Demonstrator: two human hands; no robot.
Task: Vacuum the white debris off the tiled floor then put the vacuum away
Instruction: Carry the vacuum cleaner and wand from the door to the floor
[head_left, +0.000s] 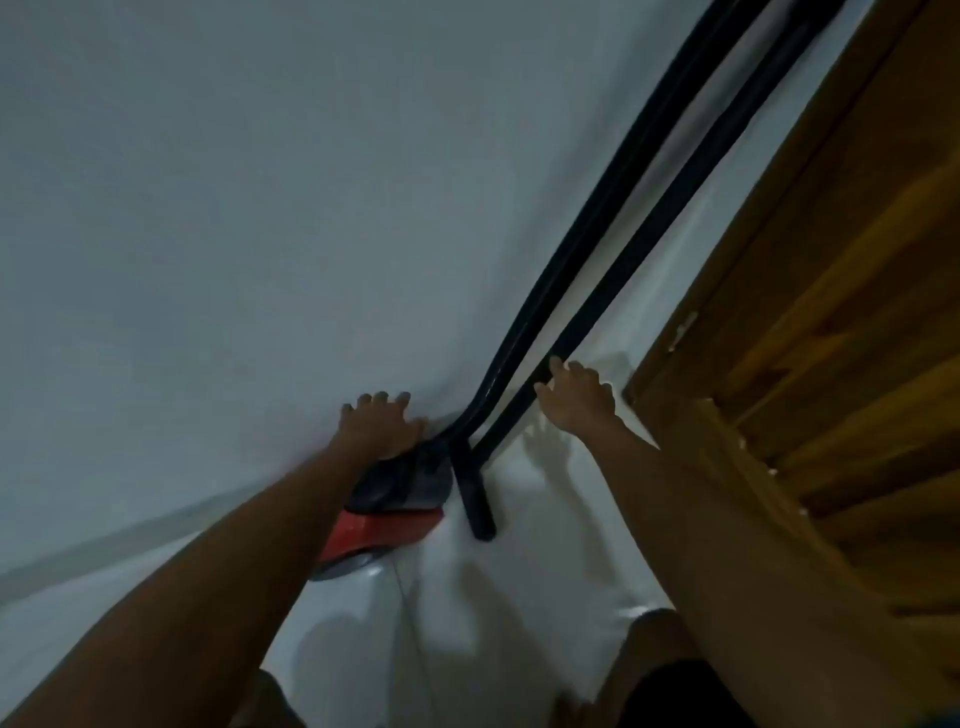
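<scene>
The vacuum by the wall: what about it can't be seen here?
Head view only:
- Vacuum: its near side is hidden under the left forearm.
- Hose and tube: upper ends cut off by the top edge.
- Left hand: spread on the vacuum's top; blur hides any handle.
- Right hand: fingertips at the tube; grip unclear.
- Floor: too dim and blurred to show debris.

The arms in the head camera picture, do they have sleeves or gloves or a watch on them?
No. Both arms are bare up to the picture's edge, with no sleeves showing. The left hand and right hand have no gloves, and I see no watch, bracelet or rings, though it is blurry.
</scene>
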